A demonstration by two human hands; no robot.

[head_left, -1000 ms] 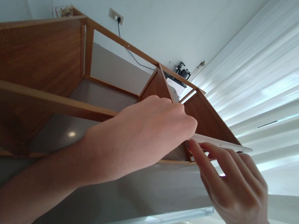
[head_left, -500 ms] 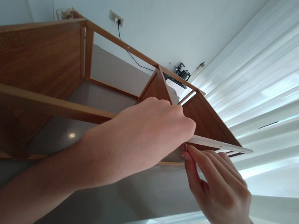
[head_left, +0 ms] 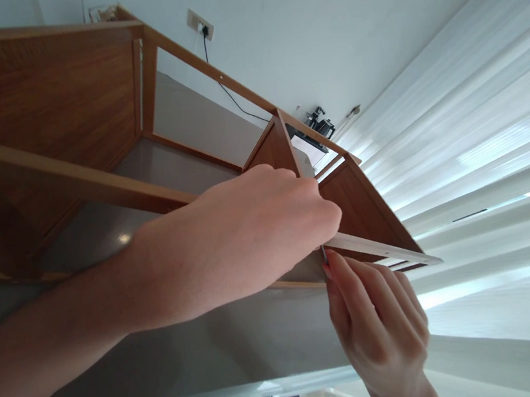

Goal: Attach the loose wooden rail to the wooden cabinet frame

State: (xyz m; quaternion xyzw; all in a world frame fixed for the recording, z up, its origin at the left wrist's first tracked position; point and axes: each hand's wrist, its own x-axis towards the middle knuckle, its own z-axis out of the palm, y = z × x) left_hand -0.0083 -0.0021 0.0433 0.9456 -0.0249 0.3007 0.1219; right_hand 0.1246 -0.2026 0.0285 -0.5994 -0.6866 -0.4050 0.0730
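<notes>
My left hand (head_left: pixel 255 236) reaches in from the left, its back towards me and its knuckles bent over the front rail of a brown wooden frame (head_left: pixel 69 176). Its fingers are curled and their tips are hidden, so what they grip does not show. Just below it, my right hand (head_left: pixel 380 314) is closed in a pinch on a thin metal rod (head_left: pixel 323 254). The rod points up towards the left hand, and its upper end is out of sight. A pale rail edge (head_left: pixel 385 249) of the frame runs out to the right beyond both hands.
Wooden panels (head_left: pixel 67 88) form the frame's sides and a divider (head_left: pixel 270 145). Behind it are a wall socket (head_left: pixel 200 25) with a plugged-in black cable and some black equipment (head_left: pixel 318 124). White curtains (head_left: pixel 486 161) hang at the right. A grey surface (head_left: pixel 193 353) lies below.
The whole view has shifted slightly, with frame and hands sitting a little higher and further left. My right hand has turned a little, still pinching the rod; the left hand keeps its place on the frame.
</notes>
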